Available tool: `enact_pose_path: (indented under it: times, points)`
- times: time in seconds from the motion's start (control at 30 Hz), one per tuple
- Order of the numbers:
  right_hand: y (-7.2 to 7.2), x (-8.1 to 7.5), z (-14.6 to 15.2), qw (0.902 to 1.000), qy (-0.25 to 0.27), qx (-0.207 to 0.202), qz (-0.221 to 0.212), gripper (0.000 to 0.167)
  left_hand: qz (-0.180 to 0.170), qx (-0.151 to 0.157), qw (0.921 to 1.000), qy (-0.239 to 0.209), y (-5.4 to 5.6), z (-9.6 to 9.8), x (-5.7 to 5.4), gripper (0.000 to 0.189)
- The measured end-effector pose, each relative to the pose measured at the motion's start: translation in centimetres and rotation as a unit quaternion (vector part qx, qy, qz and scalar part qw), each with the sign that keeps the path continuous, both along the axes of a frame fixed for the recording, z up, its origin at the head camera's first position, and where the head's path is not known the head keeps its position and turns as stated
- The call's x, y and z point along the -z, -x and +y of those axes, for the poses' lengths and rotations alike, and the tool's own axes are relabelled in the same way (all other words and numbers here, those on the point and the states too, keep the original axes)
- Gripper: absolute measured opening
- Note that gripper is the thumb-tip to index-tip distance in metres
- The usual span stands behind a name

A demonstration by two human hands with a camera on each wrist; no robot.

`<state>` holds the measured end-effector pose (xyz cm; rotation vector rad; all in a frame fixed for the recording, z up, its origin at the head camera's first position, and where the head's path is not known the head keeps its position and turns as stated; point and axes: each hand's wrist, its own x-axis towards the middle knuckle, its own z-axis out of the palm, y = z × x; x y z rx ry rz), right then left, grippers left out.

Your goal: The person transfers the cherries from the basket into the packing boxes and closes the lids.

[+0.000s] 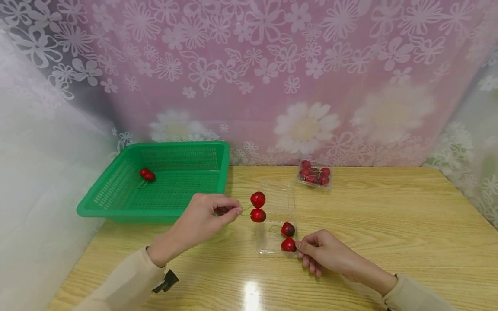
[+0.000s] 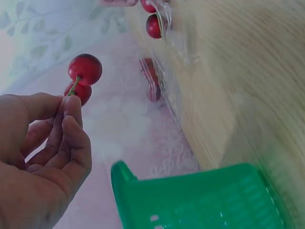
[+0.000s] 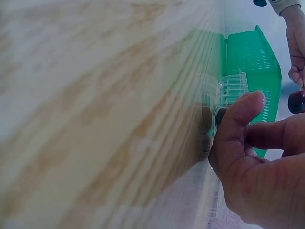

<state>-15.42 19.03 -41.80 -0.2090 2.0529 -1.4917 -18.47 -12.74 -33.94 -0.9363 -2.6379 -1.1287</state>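
Between thumb and fingertips, my left hand (image 1: 206,217) pinches the thin green stems of a pair of red cherries (image 1: 258,199). The pair hangs above an opened clear plastic box (image 1: 266,242), also overlapping its lid in the head view. In the left wrist view those cherries (image 2: 86,69) stick out beyond the fingertips. Two more cherries (image 1: 288,230), one dark on its side, lie in the near half of the box, stems to the left. My right hand (image 1: 324,252) grips the box's right edge by the near corner, thumb beside the closer cherry.
On the left stands a green basket (image 1: 155,212) holding a joined pair of cherries (image 1: 147,175). Toward the back of the wooden table (image 1: 389,207), a second clear box (image 1: 315,172) contains several cherries. A flowered pink curtain (image 1: 241,99) hangs behind the table.
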Motion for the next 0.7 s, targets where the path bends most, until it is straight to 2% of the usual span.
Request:
enact_pose_path:
  times: [0.23, 0.5, 0.7]
  points:
    - [0.0, 0.0, 0.0, 1.0000, -0.001, 0.001, -0.003, 0.035, -0.025, 0.047, 0.9985, 0.010, 0.0, 1.5, 1.1, 0.014]
    - [-0.1, 0.0, 0.1, 1.0000, -0.007, 0.001, 0.001, 0.035, -0.049, 0.071, 0.9960, 0.023, 0.4, 3.2, 3.0, 0.012]
    - [0.0, 0.1, 0.0, 1.0000, -0.005, 0.000, 0.001, 0.036, -0.089, 0.074, 0.9925, 0.040, 0.6, 3.9, 4.4, 0.012]
